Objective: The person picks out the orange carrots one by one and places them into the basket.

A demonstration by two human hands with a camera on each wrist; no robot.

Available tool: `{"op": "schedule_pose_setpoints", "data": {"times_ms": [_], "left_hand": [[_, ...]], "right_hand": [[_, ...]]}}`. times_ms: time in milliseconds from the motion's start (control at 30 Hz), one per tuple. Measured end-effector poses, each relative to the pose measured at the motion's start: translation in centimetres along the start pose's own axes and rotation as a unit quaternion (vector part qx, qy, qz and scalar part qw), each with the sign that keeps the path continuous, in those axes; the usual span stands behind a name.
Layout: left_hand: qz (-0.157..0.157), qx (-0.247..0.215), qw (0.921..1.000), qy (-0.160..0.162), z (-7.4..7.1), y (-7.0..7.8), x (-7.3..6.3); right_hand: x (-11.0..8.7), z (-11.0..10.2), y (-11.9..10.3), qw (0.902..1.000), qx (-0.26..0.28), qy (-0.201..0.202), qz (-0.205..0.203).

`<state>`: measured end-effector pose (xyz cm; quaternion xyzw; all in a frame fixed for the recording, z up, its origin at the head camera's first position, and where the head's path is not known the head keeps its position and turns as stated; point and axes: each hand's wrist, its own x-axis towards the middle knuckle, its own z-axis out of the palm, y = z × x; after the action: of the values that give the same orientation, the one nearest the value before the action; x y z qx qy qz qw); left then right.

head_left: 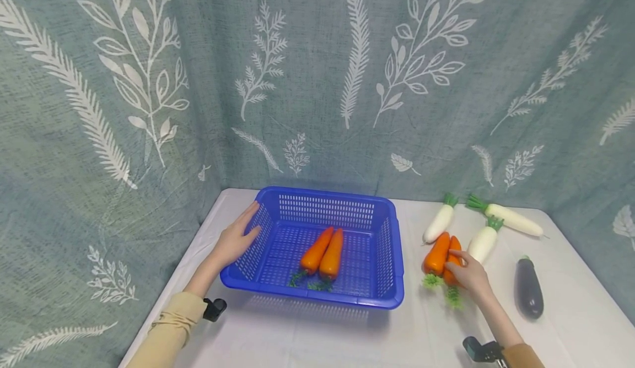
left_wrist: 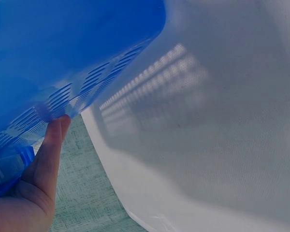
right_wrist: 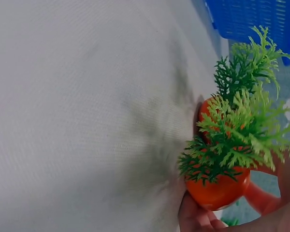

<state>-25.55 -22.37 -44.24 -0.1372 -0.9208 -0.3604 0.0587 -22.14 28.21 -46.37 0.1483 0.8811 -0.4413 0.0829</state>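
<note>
A blue plastic basket (head_left: 317, 300) holds two orange carrots (head_left: 331, 255) with green tops. My left hand (head_left: 237, 239) rests at the basket's left rim, its fingers fairly straight and its thumb apart from them. In the left wrist view, a digit (left_wrist: 50, 150) meets the basket's slotted wall (left_wrist: 87, 82); the rest of the fingers are hidden. Right of the basket, two more carrots lie side by side. My right hand (head_left: 468, 273) grips the right-hand carrot (head_left: 453, 258), thumb and fingers round its body; the other carrot (head_left: 436, 255) touches its side.
Three white radishes lie beyond my right hand: one radish (head_left: 440, 223) upright in view, one radish (head_left: 516, 220) at the back, one radish (head_left: 483, 241) beside the hand. A dark eggplant (head_left: 529, 290) lies farther right. A patterned green curtain (head_left: 317, 81) closes off the white table's back.
</note>
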Motion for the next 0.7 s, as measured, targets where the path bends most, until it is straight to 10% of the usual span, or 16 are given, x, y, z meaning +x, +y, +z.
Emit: {"op": "schedule_pose_setpoints", "data": {"times_ms": [700], "left_hand": [[0.008,0.000,0.9999,0.008,0.02,-0.01,-0.12]], "right_hand": [[0.20,0.53,0.53,0.9993,0.024,0.008,0.027]]}}
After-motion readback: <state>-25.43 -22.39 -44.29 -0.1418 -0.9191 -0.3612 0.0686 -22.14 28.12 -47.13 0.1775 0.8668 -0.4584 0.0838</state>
